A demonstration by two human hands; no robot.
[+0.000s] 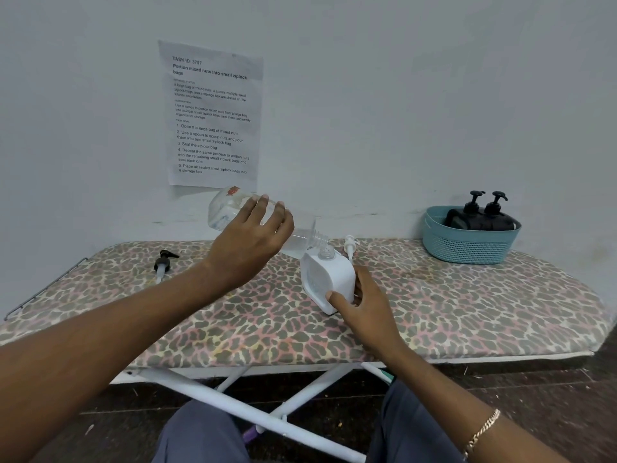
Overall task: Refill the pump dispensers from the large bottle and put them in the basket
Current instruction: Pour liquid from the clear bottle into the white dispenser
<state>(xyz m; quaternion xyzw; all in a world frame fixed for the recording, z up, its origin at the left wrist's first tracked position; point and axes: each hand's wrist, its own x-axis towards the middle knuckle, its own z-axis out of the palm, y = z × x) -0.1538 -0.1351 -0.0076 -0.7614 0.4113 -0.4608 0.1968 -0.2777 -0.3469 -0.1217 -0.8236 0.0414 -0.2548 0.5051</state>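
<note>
My left hand point(250, 238) grips the large clear bottle point(227, 208), tipped almost flat with its open neck over the mouth of a white dispenser bottle point(325, 279). The white dispenser stands tilted on the ironing board point(467, 309), and my right hand point(362, 305) holds its lower right side. Clear liquid lies along the low side of the large bottle. A white pump head point(350, 245) lies just behind the dispenser. A teal basket point(467, 242) at the back right holds two black pump dispensers point(480, 215).
A black pump head point(164, 264) lies loose on the board's left part. A printed paper sheet point(212, 118) is taped to the wall behind. The board's white legs and my knees show below its front edge.
</note>
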